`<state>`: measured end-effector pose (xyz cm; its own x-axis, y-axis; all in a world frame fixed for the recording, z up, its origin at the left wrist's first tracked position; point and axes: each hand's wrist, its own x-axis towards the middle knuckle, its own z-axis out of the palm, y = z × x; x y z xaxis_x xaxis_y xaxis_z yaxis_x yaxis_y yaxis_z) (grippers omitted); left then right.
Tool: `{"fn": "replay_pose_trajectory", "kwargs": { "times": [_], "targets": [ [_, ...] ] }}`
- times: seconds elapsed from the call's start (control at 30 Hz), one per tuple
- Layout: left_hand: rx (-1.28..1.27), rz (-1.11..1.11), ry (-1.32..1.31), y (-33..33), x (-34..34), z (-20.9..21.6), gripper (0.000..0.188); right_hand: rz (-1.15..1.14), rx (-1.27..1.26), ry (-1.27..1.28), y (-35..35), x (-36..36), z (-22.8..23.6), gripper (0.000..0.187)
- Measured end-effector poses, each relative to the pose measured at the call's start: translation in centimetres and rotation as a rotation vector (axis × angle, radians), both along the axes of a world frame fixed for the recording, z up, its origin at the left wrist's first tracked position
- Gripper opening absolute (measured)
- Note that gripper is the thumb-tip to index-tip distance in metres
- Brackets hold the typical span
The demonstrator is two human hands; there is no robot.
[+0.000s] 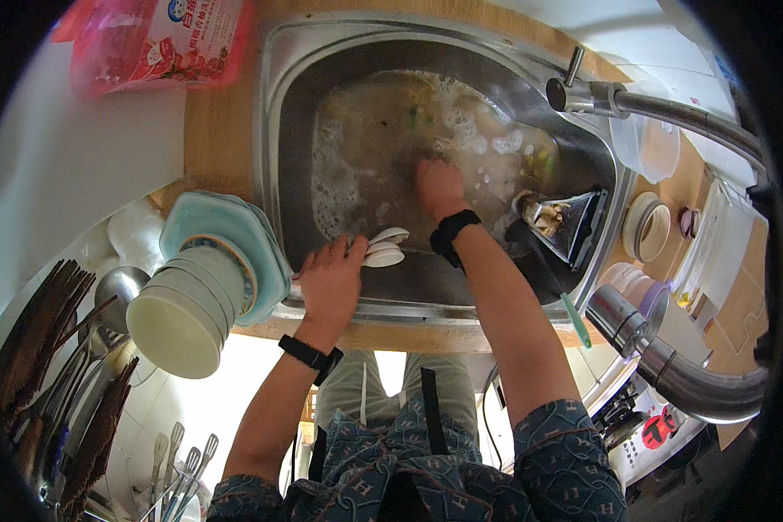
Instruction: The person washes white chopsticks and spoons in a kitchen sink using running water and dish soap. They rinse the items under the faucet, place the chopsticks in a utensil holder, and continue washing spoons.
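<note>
My left hand [332, 277] is closed around several white soup spoons [384, 253] above the near edge of the metal sink [271, 130]. Their bowls point right, over the basin. In the middle of the sink, my right hand [441, 187] reaches into cloudy, foamy water [365, 143]. The murk hides its fingers, so what they touch cannot be seen. Green and yellow food bits float around it. A corner strainer [574, 239] with food scraps sits at the sink's right side. Beside it a tool with a green handle [574, 320] leans over the near rim.
Stacked pale bowls [183, 313] stand on light blue plates [209, 217] left of the sink. A tap [583, 96] juts in at the upper right. A pink bottle [161, 43] lies at the upper left; utensils [74, 374] fill a dark holder at the lower left.
</note>
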<state>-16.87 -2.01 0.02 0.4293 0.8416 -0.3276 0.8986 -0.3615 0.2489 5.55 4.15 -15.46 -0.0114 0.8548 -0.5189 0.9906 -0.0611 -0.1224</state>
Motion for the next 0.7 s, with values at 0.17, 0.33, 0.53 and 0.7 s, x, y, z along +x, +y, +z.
{"fn": "replay_pose_trajectory", "kwargs": {
  "times": [0.17,0.33,0.53,0.7],
  "targets": [
    [0.007,0.010,-0.019,-0.9,-1.3,0.7,0.032,-0.134,-0.097,0.159,0.5,0.0,1.0,0.020],
    [-0.058,0.096,-0.065,-1.4,-1.7,0.9,0.037,-0.241,0.038,0.200,-0.3,0.1,0.5,0.021],
    [0.009,0.118,-0.086,-1.8,-1.8,0.5,0.035,-0.290,0.005,0.204,-0.4,-0.2,1.1,0.026],
    [0.047,0.118,-0.119,-1.9,-1.9,0.1,0.035,-0.363,-0.001,0.324,0.0,-0.4,2.3,0.027]
  ]
}}
